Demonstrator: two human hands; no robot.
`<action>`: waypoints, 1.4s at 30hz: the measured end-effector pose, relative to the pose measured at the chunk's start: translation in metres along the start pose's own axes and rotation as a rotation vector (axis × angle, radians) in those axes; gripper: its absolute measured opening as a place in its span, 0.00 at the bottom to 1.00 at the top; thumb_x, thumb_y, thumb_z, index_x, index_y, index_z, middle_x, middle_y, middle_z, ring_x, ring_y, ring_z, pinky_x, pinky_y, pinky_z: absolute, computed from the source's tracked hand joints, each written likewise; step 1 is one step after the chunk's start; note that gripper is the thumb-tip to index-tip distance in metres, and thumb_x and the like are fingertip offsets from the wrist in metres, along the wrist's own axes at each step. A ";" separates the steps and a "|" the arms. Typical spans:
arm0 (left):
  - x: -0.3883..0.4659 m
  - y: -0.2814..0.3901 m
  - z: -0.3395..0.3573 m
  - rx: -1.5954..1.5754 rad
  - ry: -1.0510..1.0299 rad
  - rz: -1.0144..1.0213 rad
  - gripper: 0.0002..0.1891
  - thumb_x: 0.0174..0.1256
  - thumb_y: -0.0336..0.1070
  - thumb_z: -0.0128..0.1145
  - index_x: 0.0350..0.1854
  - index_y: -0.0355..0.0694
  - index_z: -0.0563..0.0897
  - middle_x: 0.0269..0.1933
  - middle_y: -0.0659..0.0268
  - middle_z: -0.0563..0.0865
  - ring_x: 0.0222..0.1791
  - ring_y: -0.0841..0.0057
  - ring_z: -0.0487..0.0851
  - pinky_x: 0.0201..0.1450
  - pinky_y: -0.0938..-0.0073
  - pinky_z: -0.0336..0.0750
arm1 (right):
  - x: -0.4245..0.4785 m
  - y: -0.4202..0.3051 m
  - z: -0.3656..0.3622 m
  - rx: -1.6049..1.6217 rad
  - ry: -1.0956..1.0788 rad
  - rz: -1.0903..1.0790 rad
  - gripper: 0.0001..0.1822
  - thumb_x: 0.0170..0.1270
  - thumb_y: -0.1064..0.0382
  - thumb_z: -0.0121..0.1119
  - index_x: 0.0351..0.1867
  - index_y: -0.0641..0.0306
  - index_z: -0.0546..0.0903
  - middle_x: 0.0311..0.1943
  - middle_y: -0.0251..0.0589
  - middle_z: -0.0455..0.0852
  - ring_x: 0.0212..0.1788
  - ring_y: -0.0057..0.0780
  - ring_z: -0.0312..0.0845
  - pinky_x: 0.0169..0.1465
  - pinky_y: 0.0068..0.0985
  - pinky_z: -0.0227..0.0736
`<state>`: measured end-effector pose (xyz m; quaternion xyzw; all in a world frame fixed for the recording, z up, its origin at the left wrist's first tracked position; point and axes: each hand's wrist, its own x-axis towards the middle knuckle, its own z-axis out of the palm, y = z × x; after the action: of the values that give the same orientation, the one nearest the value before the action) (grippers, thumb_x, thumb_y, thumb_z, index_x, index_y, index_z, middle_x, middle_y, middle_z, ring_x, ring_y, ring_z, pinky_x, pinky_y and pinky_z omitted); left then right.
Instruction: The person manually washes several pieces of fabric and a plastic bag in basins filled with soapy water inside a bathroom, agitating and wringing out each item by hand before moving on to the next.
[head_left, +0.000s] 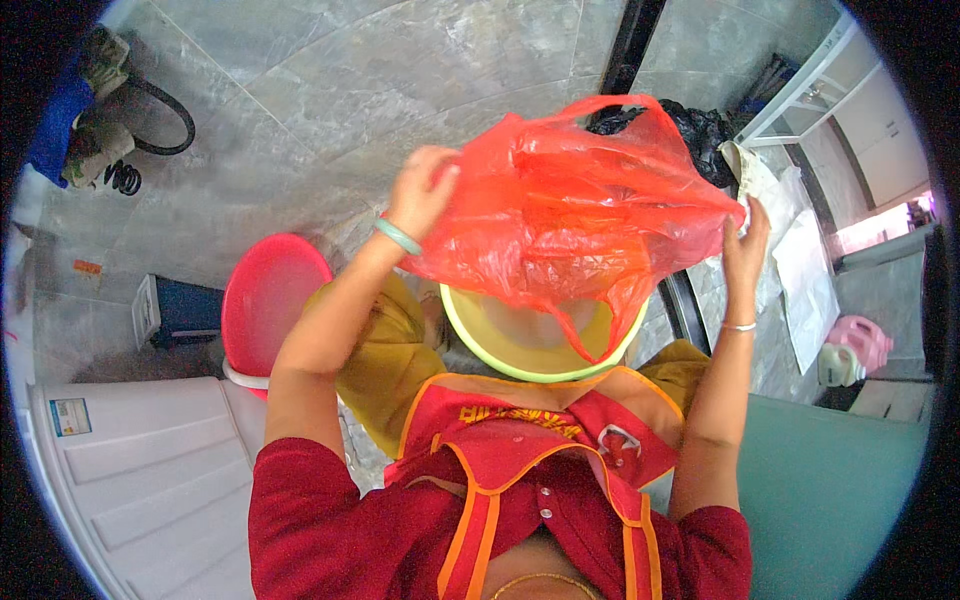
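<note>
A red plastic carrier bag (570, 202) is spread out between my two hands, its loop handles loose. My left hand (424, 187), with a pale green bangle at the wrist, grips the bag's left edge. On the other side, my right hand (746, 244) pinches a corner of the bag between thumb and fingers. Below the bag stands a yellow-green plastic basin (487, 349) between my knees. One handle hangs over the basin's opening, and the bag hides its far part. I cannot make out anything inside the bag.
A pink-red basin (274, 300) stands left, beside a dark box (180, 311) and a white ribbed lid or panel (157, 480). Black plastic bags (697, 139), white sheeting (806, 285) and a pink jug (862, 341) lie right. A black hose (169, 124) is far left.
</note>
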<state>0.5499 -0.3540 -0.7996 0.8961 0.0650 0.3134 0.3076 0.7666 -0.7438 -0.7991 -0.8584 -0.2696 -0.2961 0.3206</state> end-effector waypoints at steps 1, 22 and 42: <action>-0.002 0.013 0.008 -0.027 -0.100 0.019 0.10 0.53 0.31 0.53 0.39 0.37 0.77 0.42 0.54 0.78 0.46 0.59 0.74 0.50 0.65 0.68 | -0.002 -0.022 0.008 0.116 -0.051 0.043 0.18 0.53 0.68 0.53 0.48 0.66 0.73 0.47 0.49 0.75 0.51 0.42 0.69 0.55 0.31 0.62; -0.031 -0.031 0.036 0.457 -0.525 -0.175 0.47 0.39 0.41 0.67 0.64 0.46 0.53 0.62 0.49 0.58 0.63 0.53 0.56 0.64 0.53 0.50 | -0.016 -0.066 0.093 0.423 -1.125 0.006 0.11 0.50 0.69 0.49 0.37 0.65 0.77 0.28 0.39 0.79 0.33 0.27 0.74 0.38 0.25 0.68; -0.030 0.006 0.032 0.068 -0.308 -0.097 0.31 0.52 0.43 0.59 0.58 0.36 0.65 0.54 0.49 0.70 0.54 0.56 0.69 0.55 0.66 0.65 | 0.030 -0.027 0.021 2.015 -0.368 0.756 0.17 0.55 0.65 0.51 0.47 0.66 0.72 0.49 0.44 0.76 0.52 0.37 0.70 0.59 0.37 0.60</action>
<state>0.5449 -0.3846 -0.8309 0.9393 0.0711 0.1546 0.2980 0.7762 -0.7028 -0.7811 -0.2601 -0.1510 0.3111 0.9015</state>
